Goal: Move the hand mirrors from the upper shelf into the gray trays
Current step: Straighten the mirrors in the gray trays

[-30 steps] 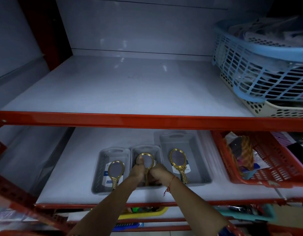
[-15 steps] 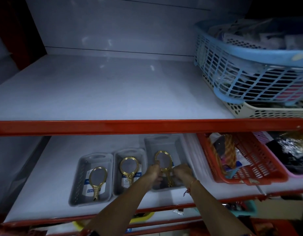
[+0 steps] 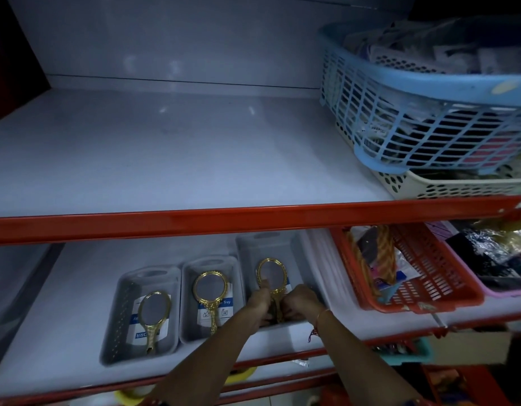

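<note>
Dim store shelving, white boards edged in red. The upper shelf [image 3: 165, 159] above my grip is bare at left. On the lower shelf [image 3: 77, 288], three gray trays [image 3: 142, 315] each hold a gold hand mirror [image 3: 153, 315]. My left hand [image 3: 257, 303] and right hand [image 3: 301, 298] both clench the handle of the right tray's mirror [image 3: 271, 272], hiding it. Right of my grip sits a red basket [image 3: 423, 276]; above it, a blue basket [image 3: 429, 112], cut off at the frame edge.
</note>
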The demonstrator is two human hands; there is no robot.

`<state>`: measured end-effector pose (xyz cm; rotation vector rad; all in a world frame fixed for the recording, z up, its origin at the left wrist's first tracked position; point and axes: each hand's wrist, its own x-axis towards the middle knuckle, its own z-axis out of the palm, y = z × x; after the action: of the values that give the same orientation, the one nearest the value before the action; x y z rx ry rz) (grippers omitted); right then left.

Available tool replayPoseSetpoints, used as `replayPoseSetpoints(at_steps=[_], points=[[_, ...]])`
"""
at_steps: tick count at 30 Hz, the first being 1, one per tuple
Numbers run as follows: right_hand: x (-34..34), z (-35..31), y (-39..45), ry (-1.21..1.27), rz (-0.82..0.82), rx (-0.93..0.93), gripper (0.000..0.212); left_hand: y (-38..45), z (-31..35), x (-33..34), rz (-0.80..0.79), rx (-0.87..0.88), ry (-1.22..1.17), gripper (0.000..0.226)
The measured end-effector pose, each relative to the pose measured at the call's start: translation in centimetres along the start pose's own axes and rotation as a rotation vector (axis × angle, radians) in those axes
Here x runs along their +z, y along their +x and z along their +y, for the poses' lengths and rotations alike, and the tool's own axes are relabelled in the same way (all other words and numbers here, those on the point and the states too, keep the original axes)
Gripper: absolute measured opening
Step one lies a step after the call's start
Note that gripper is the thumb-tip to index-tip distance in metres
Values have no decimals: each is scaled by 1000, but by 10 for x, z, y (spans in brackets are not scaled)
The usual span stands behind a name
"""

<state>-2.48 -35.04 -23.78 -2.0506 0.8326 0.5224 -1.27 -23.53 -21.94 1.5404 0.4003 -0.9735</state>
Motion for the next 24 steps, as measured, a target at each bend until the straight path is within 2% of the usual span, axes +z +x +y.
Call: replayPoseSetpoints(at_steps=[1,3,6,8,9,11,13,18,20,24], points=[[1,-4,-6,-30,33,-10,12,-5,-1,0,-2,27,4,58],[2,-7,-14,-83,147,-77,21,-12,-3,-4,27,146,95,40],[6,-6,-34,-128,242,-281,26,-23,-14,-20,188,537,389,25],[13,0,-46,-201,232,-427,23,-33,-25,-38,338,780,570,22],[16,4,-51,-249,213,-484,23,-36,-30,-47,399,844,678,22],[23,12,-61,-330,145,-551,24,-38,-45,-65,433,870,830,21],[27,20,-71,-407,99,-605,25,-43,-62,-79,390,804,947,24],[32,26,-90,-457,114,-674,29,-58,-90,-87,369,666,1334,32],[33,30,-97,-446,119,-686,28,-59,-96,-85,393,655,1398,42],[37,42,-109,-429,140,-681,27,-66,-106,-86,368,679,1349,54]])
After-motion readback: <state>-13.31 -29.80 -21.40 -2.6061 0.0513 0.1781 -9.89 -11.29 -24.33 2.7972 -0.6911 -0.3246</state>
